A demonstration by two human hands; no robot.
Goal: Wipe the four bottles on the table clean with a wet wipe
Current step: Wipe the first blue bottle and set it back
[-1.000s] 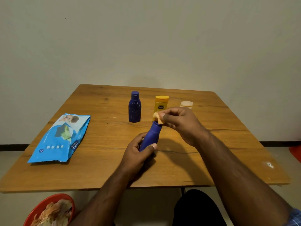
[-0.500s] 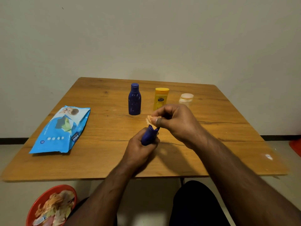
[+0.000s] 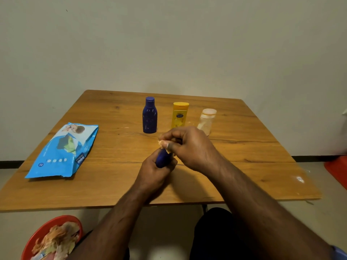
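My left hand [image 3: 155, 172] grips a small blue bottle [image 3: 163, 159] above the middle of the wooden table [image 3: 112, 181]; most of the bottle is hidden in my fist. My right hand [image 3: 189, 147] pinches a crumpled wet wipe [image 3: 163, 144] against the bottle's top end. Behind my hands, three bottles stand upright in a row: a dark blue bottle [image 3: 149, 115], a yellow bottle [image 3: 179, 115] and a clear bottle [image 3: 206, 121] with a pale cap.
A blue pack of wet wipes [image 3: 63, 150] lies flat on the table's left side. A red bin [image 3: 47, 239] holding used wipes stands on the floor at lower left. Something red [image 3: 338, 169] lies on the floor at right.
My left hand has drawn the bottle deeper into its fist, so less of it shows. My right hand with the wipe has followed down to the bottle's top.
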